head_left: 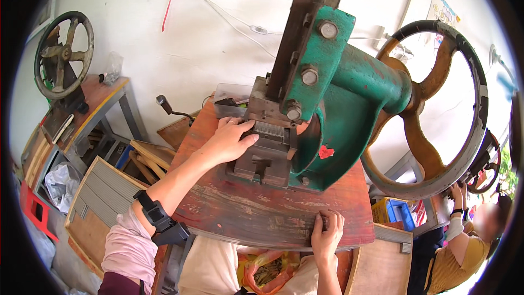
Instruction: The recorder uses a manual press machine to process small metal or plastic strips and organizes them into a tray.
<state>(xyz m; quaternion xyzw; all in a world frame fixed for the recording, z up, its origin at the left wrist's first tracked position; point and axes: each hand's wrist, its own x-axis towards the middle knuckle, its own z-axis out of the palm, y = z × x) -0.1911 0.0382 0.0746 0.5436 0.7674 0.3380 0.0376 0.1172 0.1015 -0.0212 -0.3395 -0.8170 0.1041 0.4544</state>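
Note:
My left hand (pixel 233 137) reaches into the green hand press (pixel 341 125). Its thumb and forefinger close on the left end of a grey ribbed metal piece (pixel 268 130), which lies on the steel die (pixel 265 165) beneath the press's upper block (pixel 265 101). At the front right edge of the wooden table (pixel 245 207) rests my right hand (pixel 327 232), its fingers curled in. Whatever those fingers may hold is hidden.
The press's large handwheel (pixel 423 104) stands at the right. Trays of grey ribbed strips (pixel 106 186) flank the table. A plastic bag of small pieces (pixel 267 273) lies between my legs. A second press (pixel 63 60) stands left; another person (pixel 464 246) works at right.

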